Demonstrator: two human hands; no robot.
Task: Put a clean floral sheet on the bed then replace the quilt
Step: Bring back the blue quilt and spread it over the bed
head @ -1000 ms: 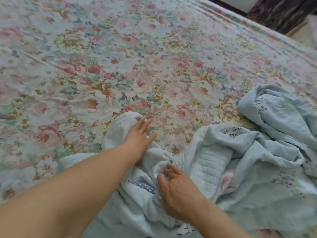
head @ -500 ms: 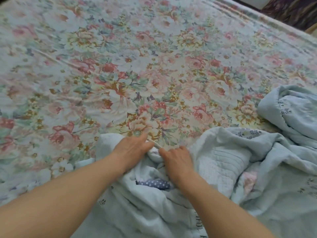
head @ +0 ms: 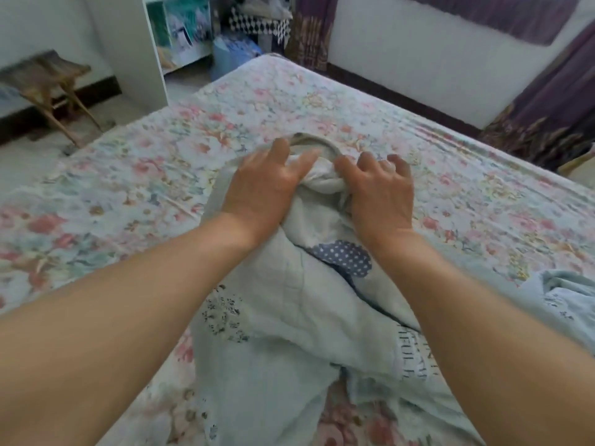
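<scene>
Both hands clutch a bunched edge of the pale blue quilt (head: 289,317) on the floral sheet (head: 128,188) spread over the bed; left hand (head: 264,185) and right hand (head: 380,188) grip side by side; the quilt's printed lettering is blurred, unreadable.

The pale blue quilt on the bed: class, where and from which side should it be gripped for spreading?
Grip the quilt at its bunched top edge, coming from above on the near side, as the left hand and right hand do; the rest lies crumpled, offering no straight hem.
</scene>
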